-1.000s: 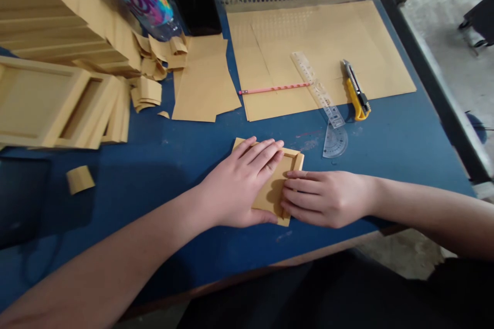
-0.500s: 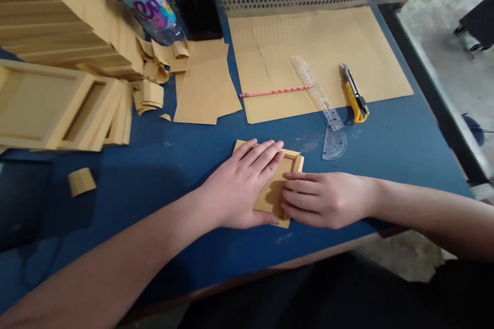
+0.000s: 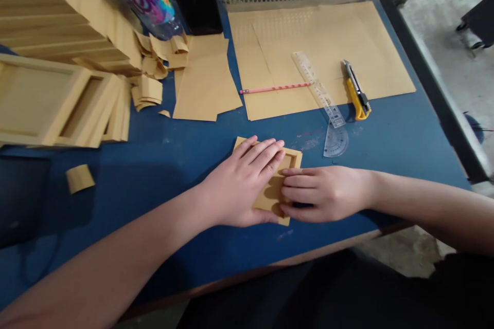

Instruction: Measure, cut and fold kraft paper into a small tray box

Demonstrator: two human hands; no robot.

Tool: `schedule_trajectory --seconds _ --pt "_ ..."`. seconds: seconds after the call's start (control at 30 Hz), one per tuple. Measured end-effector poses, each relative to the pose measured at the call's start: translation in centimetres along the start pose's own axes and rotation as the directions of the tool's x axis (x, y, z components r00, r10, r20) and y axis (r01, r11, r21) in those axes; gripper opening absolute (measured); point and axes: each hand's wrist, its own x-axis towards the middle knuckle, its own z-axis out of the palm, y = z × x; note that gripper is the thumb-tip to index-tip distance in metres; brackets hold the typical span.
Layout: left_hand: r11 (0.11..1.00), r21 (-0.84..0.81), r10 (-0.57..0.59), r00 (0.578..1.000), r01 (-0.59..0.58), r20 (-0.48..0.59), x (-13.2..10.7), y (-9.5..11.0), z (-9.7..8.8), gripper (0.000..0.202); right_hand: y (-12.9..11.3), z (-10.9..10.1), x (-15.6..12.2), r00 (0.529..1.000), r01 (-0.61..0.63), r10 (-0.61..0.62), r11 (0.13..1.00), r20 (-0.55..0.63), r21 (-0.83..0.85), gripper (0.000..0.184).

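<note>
A small tan cardboard tray (image 3: 271,191) with folded rims lies on the blue table close to the front edge. My left hand (image 3: 243,182) rests flat across its left part, fingers stretched toward the far rim and thumb along the near side. At the right rim, my right hand (image 3: 318,193) has its fingers bent over the folded edge and closed on it; its thumb is hidden. The tray's left side is mostly covered by my left hand.
Beyond the hands lie a cardboard sheet (image 3: 278,46), a pink pencil (image 3: 274,88), a clear ruler (image 3: 314,81), a protractor (image 3: 335,141) and a yellow box cutter (image 3: 357,93). Stacked cardboard trays (image 3: 38,97), scraps (image 3: 148,90) and a plastic bottle (image 3: 148,2) stand left.
The right hand's fingers have shifted slightly at the tray's right rim, and that rim looks a little further inward. The left hand stays in place. The view has moved slightly.
</note>
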Motion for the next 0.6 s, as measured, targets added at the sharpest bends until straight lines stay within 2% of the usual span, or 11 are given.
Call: schedule_trajectory --seconds 0.17,0.5,0.6 --pt "1.000 -0.018 0.005 1.000 -0.005 -0.001 0.00 -0.05 -0.06 0.121 0.48 -0.02 0.17 1.000 0.012 -0.012 0.999 0.002 0.048 0.016" --pt "1.000 -0.021 0.012 1.000 -0.012 -0.022 -0.12 -0.04 0.08 0.120 0.62 0.00 0.03 1.000 0.014 -0.015 1.000 0.019 0.009 0.020" --pt "1.000 -0.022 0.010 0.999 -0.011 -0.032 -0.18 -0.02 0.05 0.118 0.67 -0.03 0.07 1.000 0.010 -0.010 1.000 0.021 -0.009 0.016"
